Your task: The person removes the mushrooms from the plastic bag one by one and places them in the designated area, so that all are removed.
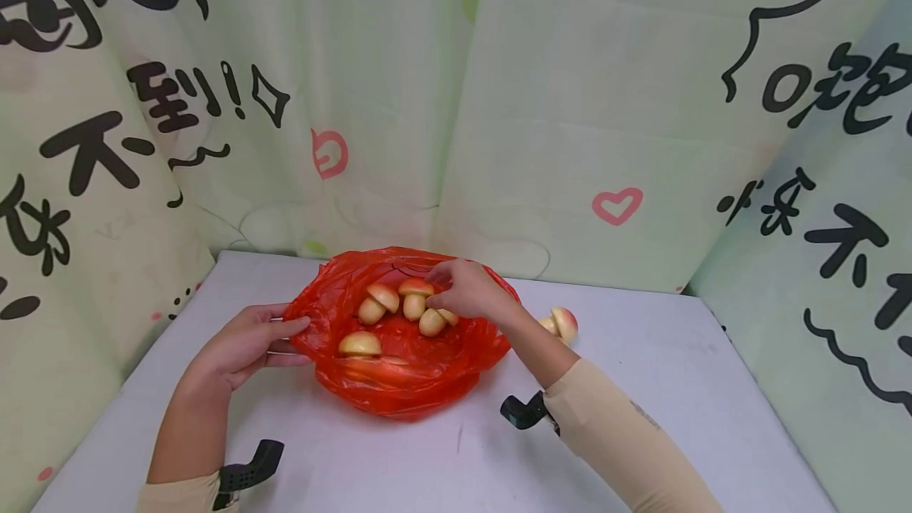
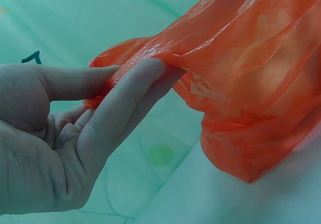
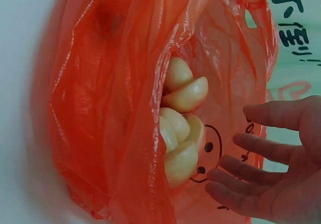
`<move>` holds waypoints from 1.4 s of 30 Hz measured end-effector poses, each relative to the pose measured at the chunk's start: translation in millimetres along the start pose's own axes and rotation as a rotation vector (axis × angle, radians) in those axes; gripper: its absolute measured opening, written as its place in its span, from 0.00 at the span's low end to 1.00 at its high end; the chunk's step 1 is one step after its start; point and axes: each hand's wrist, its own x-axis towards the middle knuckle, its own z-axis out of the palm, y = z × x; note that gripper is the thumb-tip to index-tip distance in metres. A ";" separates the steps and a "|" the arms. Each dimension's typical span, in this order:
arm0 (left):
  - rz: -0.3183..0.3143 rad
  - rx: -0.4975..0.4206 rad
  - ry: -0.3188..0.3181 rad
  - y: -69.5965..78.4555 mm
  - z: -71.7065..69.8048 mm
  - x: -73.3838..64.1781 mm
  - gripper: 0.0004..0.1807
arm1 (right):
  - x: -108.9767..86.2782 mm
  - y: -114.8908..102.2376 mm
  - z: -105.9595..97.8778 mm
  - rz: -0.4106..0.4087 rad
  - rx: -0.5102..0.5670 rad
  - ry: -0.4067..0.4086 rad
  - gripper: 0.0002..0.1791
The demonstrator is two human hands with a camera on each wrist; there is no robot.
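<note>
A red plastic bag (image 1: 420, 398) lies with its mouth spread wide, and several toy mushrooms (image 1: 359, 344) with reddish-yellow caps rest inside. At the bag's left edge, my left hand (image 1: 245, 343) pinches the thin plastic between thumb and fingers; the left wrist view shows this hand (image 2: 65, 138) holding a fold of the bag (image 2: 241, 73). Over the far right part of the opening hovers my right hand (image 1: 466, 289). In the right wrist view its fingers are spread and loosely bent, with nothing held, and the mushrooms (image 3: 185, 96) lie clustered beyond the fingertips.
Another mushroom (image 1: 565, 324) sits on the white table (image 1: 627, 386) right of the bag, partly behind my right forearm. A pale printed curtain (image 1: 534, 141) surrounds the table at the back and sides. Black wrist cameras (image 1: 523, 412) are strapped to both forearms.
</note>
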 end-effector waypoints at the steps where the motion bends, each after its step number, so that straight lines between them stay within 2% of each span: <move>1: -0.001 0.001 0.001 0.2 0.2 -0.2 0.35 | 1.2 -0.1 0.1 0.003 -0.007 -0.001 0.22; 9: -0.002 0.006 0.004 0.4 0.6 -0.3 0.35 | 10.8 -0.9 3.9 0.025 -0.080 -0.005 0.23; 16: -0.001 0.011 -0.007 -0.8 0.6 1.6 0.35 | 13.5 0.0 8.1 0.081 -0.085 -0.025 0.26; 25: -0.003 0.007 -0.002 -1.2 0.9 0.9 0.35 | 14.5 7.4 15.2 0.085 -0.093 -0.059 0.34; 34: -0.004 0.007 0.002 -1.5 0.6 0.6 0.34 | 15.4 8.7 20.5 0.041 -0.131 -0.062 0.28; 42: -0.007 0.008 0.009 -1.5 0.3 1.1 0.34 | 16.0 8.2 23.2 0.047 -0.142 -0.068 0.29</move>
